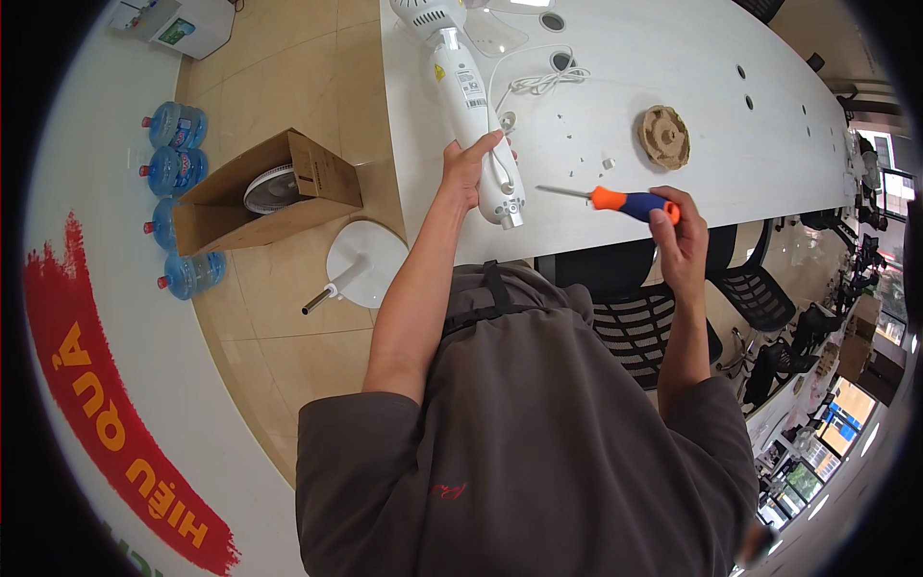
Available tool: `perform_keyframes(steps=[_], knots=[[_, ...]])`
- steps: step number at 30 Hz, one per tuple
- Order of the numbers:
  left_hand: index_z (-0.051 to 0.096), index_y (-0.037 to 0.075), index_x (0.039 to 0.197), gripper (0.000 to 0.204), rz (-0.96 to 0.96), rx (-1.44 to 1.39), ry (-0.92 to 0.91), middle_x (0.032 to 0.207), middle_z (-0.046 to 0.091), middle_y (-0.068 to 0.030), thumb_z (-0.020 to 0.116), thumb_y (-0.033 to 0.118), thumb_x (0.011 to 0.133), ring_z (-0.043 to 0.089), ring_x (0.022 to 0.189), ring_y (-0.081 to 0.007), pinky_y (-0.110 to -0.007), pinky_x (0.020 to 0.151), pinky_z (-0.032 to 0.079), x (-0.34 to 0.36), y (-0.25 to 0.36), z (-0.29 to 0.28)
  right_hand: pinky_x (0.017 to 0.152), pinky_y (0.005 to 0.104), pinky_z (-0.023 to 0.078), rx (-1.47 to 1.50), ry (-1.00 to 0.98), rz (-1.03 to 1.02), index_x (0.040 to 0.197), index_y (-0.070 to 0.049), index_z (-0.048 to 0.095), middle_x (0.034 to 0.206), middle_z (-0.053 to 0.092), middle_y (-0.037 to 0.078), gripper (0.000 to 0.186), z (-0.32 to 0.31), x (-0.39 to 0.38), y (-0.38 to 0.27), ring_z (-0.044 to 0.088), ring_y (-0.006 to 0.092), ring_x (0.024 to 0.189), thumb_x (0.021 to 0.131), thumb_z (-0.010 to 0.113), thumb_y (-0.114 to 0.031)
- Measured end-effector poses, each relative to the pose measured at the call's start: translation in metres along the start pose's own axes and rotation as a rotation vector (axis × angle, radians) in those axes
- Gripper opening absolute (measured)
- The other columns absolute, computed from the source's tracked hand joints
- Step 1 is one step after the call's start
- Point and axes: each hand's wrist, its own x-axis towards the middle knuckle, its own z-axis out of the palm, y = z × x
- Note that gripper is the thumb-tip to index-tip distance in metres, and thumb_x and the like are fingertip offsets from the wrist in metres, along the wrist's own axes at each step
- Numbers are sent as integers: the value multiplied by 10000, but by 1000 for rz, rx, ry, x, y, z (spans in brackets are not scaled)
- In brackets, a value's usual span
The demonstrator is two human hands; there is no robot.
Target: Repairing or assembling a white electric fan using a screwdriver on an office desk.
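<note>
through the head view i have the left hand (468, 168) wrapped around the white fan body (463, 91), some of its fingers hidden behind it. the body lies over the near left part of the white table (692, 58), its bottom end toward the wearer. the right hand (679, 229) holds an orange and blue screwdriver (630, 205) by the handle; the shaft points left, its tip just beside the body's bottom end but, as far as i can see, not touching.

i judge the work to be midway, though i cannot tell whether the fan is being put together or taken apart. the motor head (429, 13) looks joined to the body's top, with a clear blade (496, 37) beside it; whether the blade is fixed on, i cannot tell. the cord (543, 84) lies loosely bunched on the table.

what is left apart is plain: the round base (387, 248) with its short pole sits on the floor, away from the body, and a white grille (271, 190) rests in the cardboard box (322, 171). small bits near the brown pulp tray (666, 137) are too tiny to name.
</note>
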Motion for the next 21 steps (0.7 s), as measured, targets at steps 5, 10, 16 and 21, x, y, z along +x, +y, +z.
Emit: perform_keyframes(steps=[5, 10, 16, 21], knots=[[579, -82, 1163, 400, 5, -4, -3, 954, 693, -179, 736, 145, 873, 723, 788, -281, -432, 692, 636, 1, 0, 0, 568, 270, 435, -101, -168, -154, 1084, 21, 634, 692, 583, 86, 218, 14, 24, -40, 533, 156, 554, 939, 678, -136], [579, -81, 1153, 393, -2, -7, 7, 942, 695, -178, 740, 140, 870, 726, 778, -284, -437, 686, 641, 0, 0, 0, 555, 291, 440, -174, -262, -156, 1088, 20, 619, 692, 600, 102, 239, 17, 36, -52, 567, 180, 553, 955, 679, -170], [574, -84, 1153, 394, -7, -18, 12, 946, 695, -186, 741, 126, 865, 726, 774, -288, -440, 680, 642, 0, 1, 2, 541, 321, 430, -205, -300, -207, 1089, 21, 604, 680, 596, 110, 254, 21, 39, -50, 564, 216, 540, 968, 674, -191], [570, -91, 1161, 407, 1, -27, -4, 945, 694, -190, 740, 133, 867, 726, 774, -289, -436, 678, 641, 1, 0, 1, 540, 323, 427, -204, -308, -189, 1088, 22, 602, 674, 594, 111, 263, 22, 41, -46, 561, 218, 539, 970, 675, -201]])
